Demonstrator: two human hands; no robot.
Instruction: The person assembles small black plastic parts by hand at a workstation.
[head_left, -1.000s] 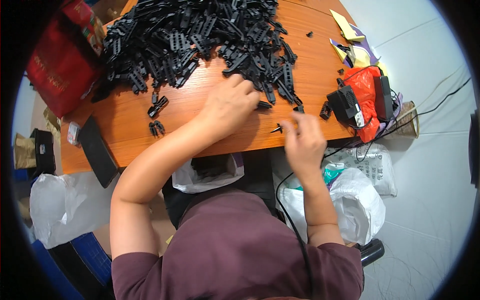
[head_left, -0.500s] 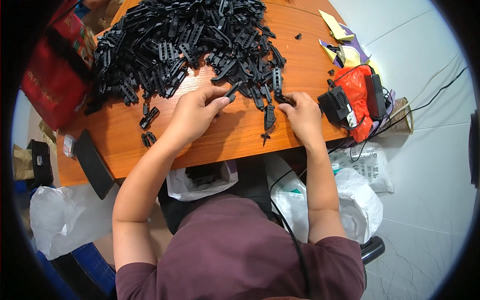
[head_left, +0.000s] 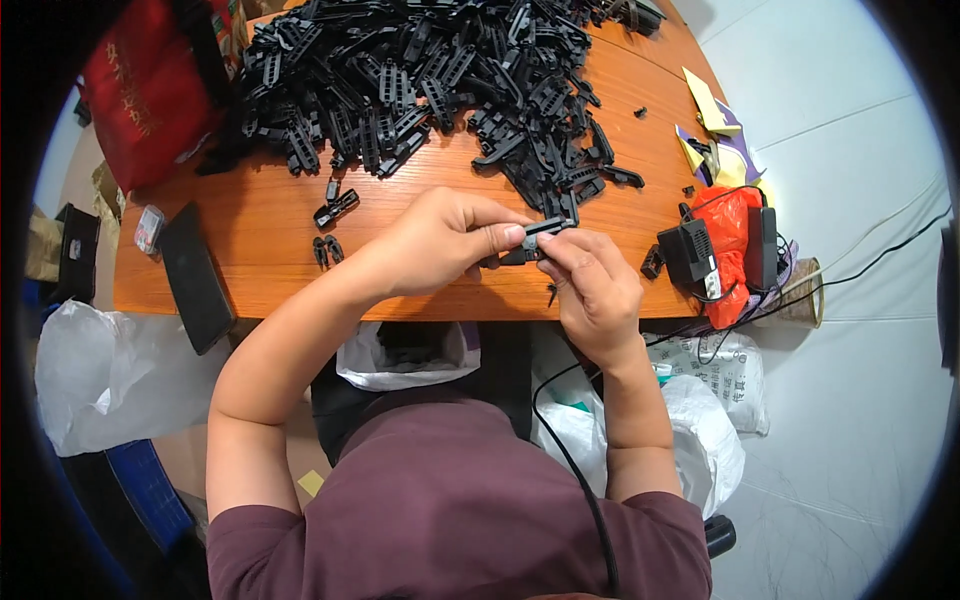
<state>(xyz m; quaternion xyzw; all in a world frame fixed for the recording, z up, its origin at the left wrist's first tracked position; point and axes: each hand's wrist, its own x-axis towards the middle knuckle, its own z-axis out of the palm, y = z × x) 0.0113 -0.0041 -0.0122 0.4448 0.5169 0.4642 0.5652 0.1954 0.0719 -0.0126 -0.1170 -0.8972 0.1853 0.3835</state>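
My left hand (head_left: pixel 440 242) pinches a black ridged plastic part (head_left: pixel 545 228) between thumb and fingers, over the near side of the table. The fingertips of my right hand (head_left: pixel 602 290) close on the same part from the right, so the hands meet there. Whether it is one piece or two pressed together is hard to make out. Just beyond lies a big heap of similar black parts (head_left: pixel 390 85). Left of the heap's near edge are a loose black part (head_left: pixel 336 208) and a smaller pair of pieces (head_left: pixel 327 251). A tiny black piece (head_left: pixel 552 293) shows below the hands.
A white-lined container (head_left: pixel 408 380) with dark contents sits below the table edge (head_left: pixel 270 308). On the left are a dark flat slab (head_left: pixel 197 280) and a red bag (head_left: pixel 150 100). At right, black adapters (head_left: pixel 685 252), cables and an orange-red plastic bag (head_left: pixel 722 215) crowd the edge.
My hands were apart, the left with a black part and the right at the heap's near edge; now they have come together on the part. The whole view has shifted slightly.
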